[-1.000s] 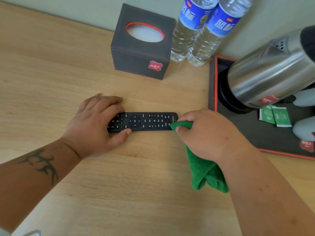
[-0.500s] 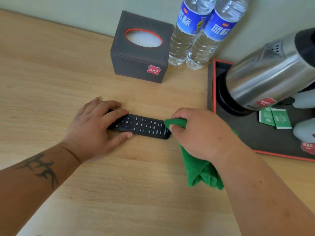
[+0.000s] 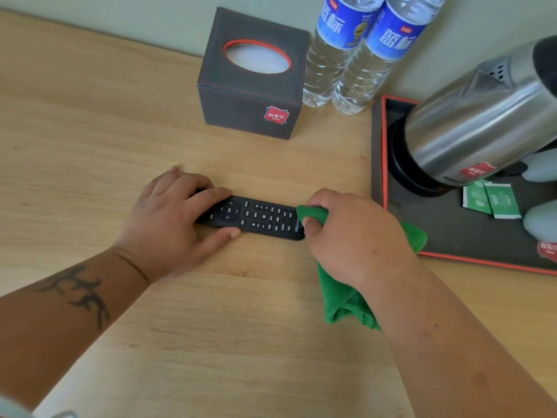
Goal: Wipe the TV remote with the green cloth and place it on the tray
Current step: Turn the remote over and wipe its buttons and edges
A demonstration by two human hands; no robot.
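Observation:
A black TV remote (image 3: 259, 218) lies buttons-up on the wooden table, slightly slanted. My left hand (image 3: 171, 220) grips its left end, fingers over the top and thumb along the near side. My right hand (image 3: 355, 236) holds a bunched green cloth (image 3: 343, 300) and presses a fold of it against the remote's right end; the rest of the cloth hangs below my wrist. The dark tray with an orange rim (image 3: 452, 236) sits to the right, just beyond my right hand.
On the tray stand a steel kettle (image 3: 482, 128), two green sachets (image 3: 491, 200) and white cups (image 3: 542, 221). A dark tissue box (image 3: 253, 89) and two water bottles (image 3: 349, 55) stand against the wall behind the remote.
The remote has turned a little, its right end nearer to me. My right hand with the cloth stays at that end, and my left hand keeps its hold.

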